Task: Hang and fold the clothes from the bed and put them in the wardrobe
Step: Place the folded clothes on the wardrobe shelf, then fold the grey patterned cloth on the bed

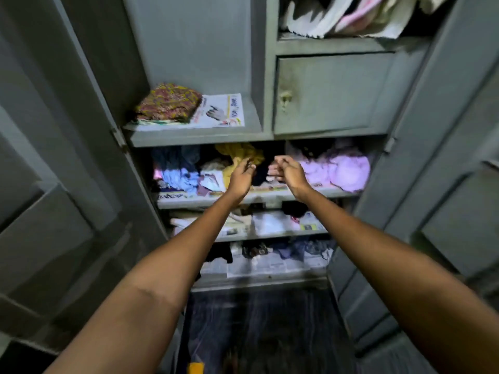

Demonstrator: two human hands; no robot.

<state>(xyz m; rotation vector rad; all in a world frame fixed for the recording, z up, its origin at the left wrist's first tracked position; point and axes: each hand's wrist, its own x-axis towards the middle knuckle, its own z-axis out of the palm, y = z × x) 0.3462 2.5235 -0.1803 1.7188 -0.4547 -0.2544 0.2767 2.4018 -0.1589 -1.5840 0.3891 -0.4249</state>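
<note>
The grey wardrobe [199, 137] stands open in front of me, both doors swung out. Both my arms reach toward its crowded middle shelf [259, 195]. My left hand [241, 175] hovers with fingers spread near a mustard-yellow cloth [240, 155]. My right hand [287, 171] has its fingers curled in front of a dark gap, beside a pink garment [343, 171]; it is blurred and I see nothing in it. A folded red and yellow patterned cloth [168, 103] lies on the upper left shelf on newspaper [224, 112].
A small locked inner door [329, 93] sits at the upper right, with pale fabrics [351, 17] stuffed above it. Two lower shelves hold newspaper and dark clothes [272, 249]. The left door [62, 157] and right door [445, 157] flank my arms. The floor below is dark.
</note>
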